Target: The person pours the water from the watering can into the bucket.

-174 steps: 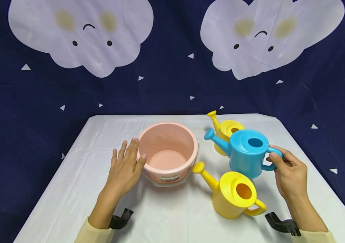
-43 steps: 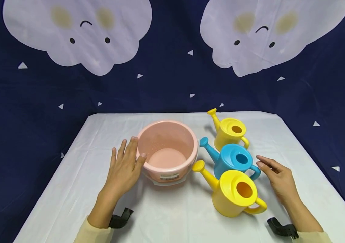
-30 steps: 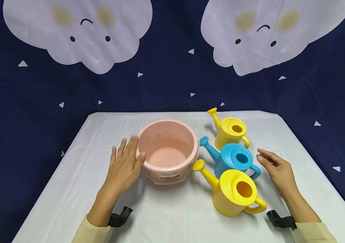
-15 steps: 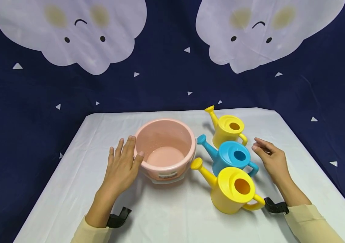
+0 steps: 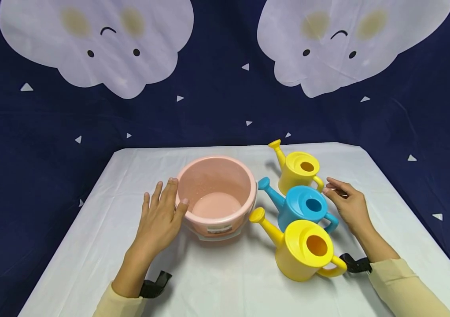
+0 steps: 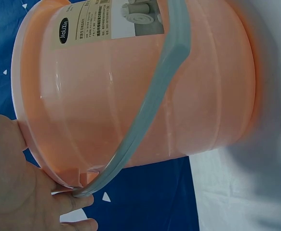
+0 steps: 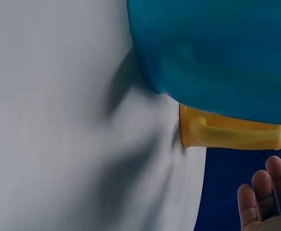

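My left hand (image 5: 159,220) lies with straight fingers against the left rim of a pink bucket (image 5: 219,223), touching it. In the left wrist view the bucket's grey carrying handle (image 6: 145,113) hangs across its side, near my fingers. On the right, three toy watering cans stand in a row: a yellow one (image 5: 294,176) at the back, a blue one (image 5: 298,207) in the middle, a yellow one (image 5: 298,259) in front. My right hand (image 5: 349,207), fingers loosely bent and holding nothing, is right beside the back can's handle (image 7: 241,137).
Everything stands on a table with a white cloth (image 5: 102,246). Behind it hangs a dark blue curtain (image 5: 217,119) with clouds and triangles. A black strap mount (image 5: 155,285) sits on my left wrist, another (image 5: 355,264) on my right.
Earlier my right hand held the blue watering can by its handle; the can now stands between the yellow ones, released. That hand has since moved back toward the far yellow can. The left hand stays put.
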A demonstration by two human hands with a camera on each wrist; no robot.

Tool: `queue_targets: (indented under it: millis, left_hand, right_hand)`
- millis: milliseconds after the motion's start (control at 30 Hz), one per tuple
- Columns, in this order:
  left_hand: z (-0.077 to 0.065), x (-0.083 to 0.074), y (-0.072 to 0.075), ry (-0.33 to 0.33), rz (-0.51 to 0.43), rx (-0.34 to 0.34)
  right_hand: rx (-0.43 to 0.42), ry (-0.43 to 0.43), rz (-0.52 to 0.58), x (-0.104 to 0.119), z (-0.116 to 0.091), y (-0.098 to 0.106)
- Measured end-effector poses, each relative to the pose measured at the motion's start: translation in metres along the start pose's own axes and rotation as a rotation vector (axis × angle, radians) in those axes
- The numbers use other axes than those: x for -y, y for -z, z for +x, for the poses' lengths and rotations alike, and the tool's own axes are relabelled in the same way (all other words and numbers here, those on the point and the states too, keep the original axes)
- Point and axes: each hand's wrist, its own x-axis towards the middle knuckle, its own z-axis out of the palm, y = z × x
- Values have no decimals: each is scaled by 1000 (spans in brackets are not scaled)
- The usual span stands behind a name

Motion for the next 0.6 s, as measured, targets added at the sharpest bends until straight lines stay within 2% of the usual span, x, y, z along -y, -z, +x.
queue_targets:
  millis: [233,600]
  left_hand:
    - [0,0,-1,-2,-4,-5]
    - [-3,0,-2,1,-18,-11]
  right_hand:
    - [4,22,11,3,3,-5]
    - [9,-44,27,-3,8,-12]
